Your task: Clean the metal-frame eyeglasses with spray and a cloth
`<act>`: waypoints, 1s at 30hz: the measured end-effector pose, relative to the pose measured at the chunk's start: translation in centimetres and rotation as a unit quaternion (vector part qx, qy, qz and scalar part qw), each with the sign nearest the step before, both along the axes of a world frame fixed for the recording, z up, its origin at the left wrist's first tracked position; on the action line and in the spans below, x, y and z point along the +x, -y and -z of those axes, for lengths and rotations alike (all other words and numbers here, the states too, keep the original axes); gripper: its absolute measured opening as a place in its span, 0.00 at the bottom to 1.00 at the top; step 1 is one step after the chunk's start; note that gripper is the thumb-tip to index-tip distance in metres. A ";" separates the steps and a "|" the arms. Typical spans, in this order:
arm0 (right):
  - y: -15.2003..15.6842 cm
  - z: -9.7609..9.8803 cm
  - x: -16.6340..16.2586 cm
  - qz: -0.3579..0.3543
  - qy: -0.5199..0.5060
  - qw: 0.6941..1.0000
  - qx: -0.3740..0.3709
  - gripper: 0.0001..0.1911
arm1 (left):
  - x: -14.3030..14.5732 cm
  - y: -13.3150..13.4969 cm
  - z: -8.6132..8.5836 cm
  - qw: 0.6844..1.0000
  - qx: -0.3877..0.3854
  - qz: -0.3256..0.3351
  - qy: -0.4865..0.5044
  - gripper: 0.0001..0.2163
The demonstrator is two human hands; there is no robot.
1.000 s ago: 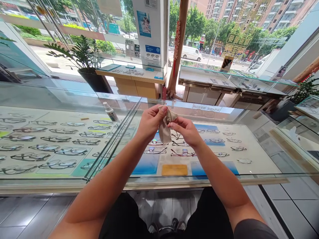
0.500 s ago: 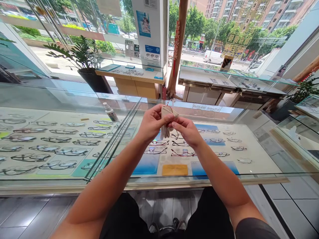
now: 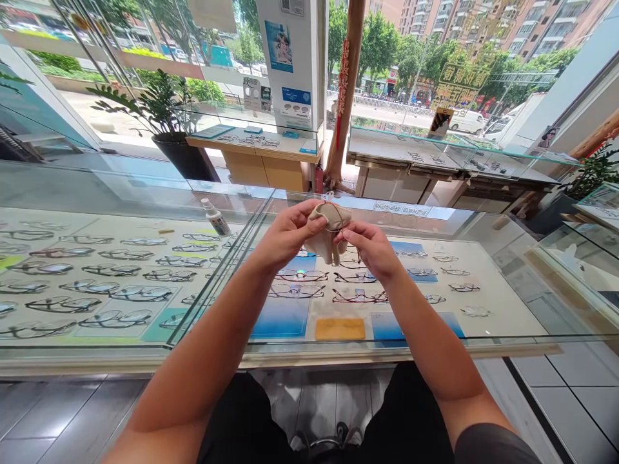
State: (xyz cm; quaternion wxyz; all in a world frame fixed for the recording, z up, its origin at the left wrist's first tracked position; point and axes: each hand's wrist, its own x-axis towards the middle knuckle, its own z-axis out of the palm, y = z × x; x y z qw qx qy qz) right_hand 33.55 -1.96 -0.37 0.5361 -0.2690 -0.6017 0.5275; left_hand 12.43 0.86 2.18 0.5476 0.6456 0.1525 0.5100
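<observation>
Eyeglasses in a beige cleaning cloth, held above the glass display counter [image 3: 300, 356], right of its pane joint and towards its rear edge. The left hand [image 3: 285, 235] grips the cloth [image 3: 325, 245], thumb foremost; the right hand [image 3: 373, 246] pinches the thin-rimmed eyeglasses [image 3: 334, 230] at the cloth's side. Likely hazards: uneven finger pressure could bend the slender rim; a loosened pinch could drop the eyeglasses onto the glass top; trapped grit could scratch a lens.
</observation>
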 end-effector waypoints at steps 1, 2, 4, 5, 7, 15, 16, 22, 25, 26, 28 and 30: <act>-0.1 0.1 0.0 -0.002 -0.007 1.000 -0.007 0.18 | 0.0 0.1 0.0 1.000 -0.002 0.005 0.000 0.18; -0.1 0.2 -0.1 -0.004 -0.013 1.000 -0.014 0.18 | 0.2 0.2 -0.1 1.000 -0.004 0.001 0.004 0.20; -0.1 0.5 -0.5 -0.008 -0.024 0.999 -0.026 0.19 | 0.7 0.5 0.0 0.999 -0.004 -0.025 0.021 0.21; -0.1 0.6 -0.7 -0.010 -0.026 0.999 -0.030 0.20 | 1.0 0.7 0.0 0.999 -0.004 -0.041 0.030 0.21; -0.1 0.9 -1.1 -0.015 -0.020 0.999 -0.033 0.21 | 1.6 1.0 0.1 0.996 -0.010 -0.075 0.037 0.19; 0.1 0.5 -1.2 -0.007 -0.004 1.000 -0.022 0.20 | 1.5 0.5 0.5 0.995 -0.025 -0.095 0.029 0.24; 0.0 0.4 -1.0 -0.003 -0.007 1.000 -0.021 0.20 | 1.4 0.3 0.5 0.996 -0.039 -0.069 0.033 0.23; -0.1 0.4 -0.6 0.015 -0.027 0.999 -0.010 0.20 | 1.1 0.6 0.3 0.987 -0.138 0.051 0.060 0.21; -0.2 0.5 -0.7 0.022 -0.030 0.999 -0.014 0.21 | 1.4 0.7 0.6 0.983 -0.158 0.061 0.070 0.22; -0.2 0.6 -0.8 0.023 -0.031 0.999 -0.016 0.22 | 1.6 0.7 0.8 0.982 -0.161 0.063 0.074 0.21; -0.3 0.7 -0.8 0.022 -0.033 0.999 -0.017 0.22 | 1.8 0.7 1.0 0.981 -0.164 0.062 0.085 0.21; -0.3 0.7 -0.8 0.021 -0.035 0.999 -0.014 0.22 | 2.0 0.7 1.2 0.980 -0.165 0.061 0.092 0.20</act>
